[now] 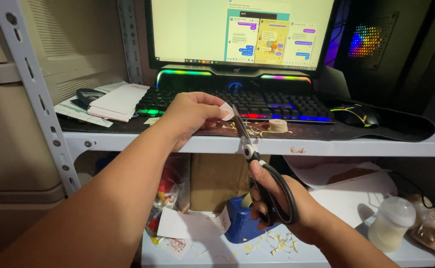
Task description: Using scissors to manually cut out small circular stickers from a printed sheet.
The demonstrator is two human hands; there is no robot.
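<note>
My left hand (190, 116) is raised in front of the upper shelf and pinches a small white piece of paper (226, 110) between thumb and fingers. My right hand (277, 206) grips the black handles of a pair of scissors (250, 151), blades pointing up and touching the paper's edge. The blades look nearly closed at the paper.
The grey metal shelf (326, 145) carries a backlit keyboard (257, 103), a monitor (237, 32), a mouse (356, 115), a roll of twine (277, 125) and a notepad (118, 101). Below lie a blue tape dispenser (240, 223), paper scraps (272, 243), white sheets (190, 223) and a white bottle (390, 224).
</note>
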